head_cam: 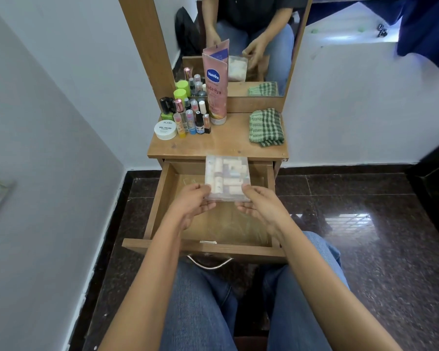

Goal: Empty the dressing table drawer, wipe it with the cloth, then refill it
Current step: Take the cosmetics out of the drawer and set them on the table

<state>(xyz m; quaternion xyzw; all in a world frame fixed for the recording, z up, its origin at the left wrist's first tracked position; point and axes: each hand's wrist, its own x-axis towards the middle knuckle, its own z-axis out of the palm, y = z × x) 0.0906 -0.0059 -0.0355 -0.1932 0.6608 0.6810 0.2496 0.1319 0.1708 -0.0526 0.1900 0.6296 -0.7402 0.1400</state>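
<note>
Your left hand (193, 202) and right hand (260, 203) are closed on the near corners of a clear box (227, 177), held over the open drawer (162, 198). Its long axis runs away from you, far edge reaching the bench (226, 143) lip. The cloth (266, 127) lies folded on the bench's right side.
</note>
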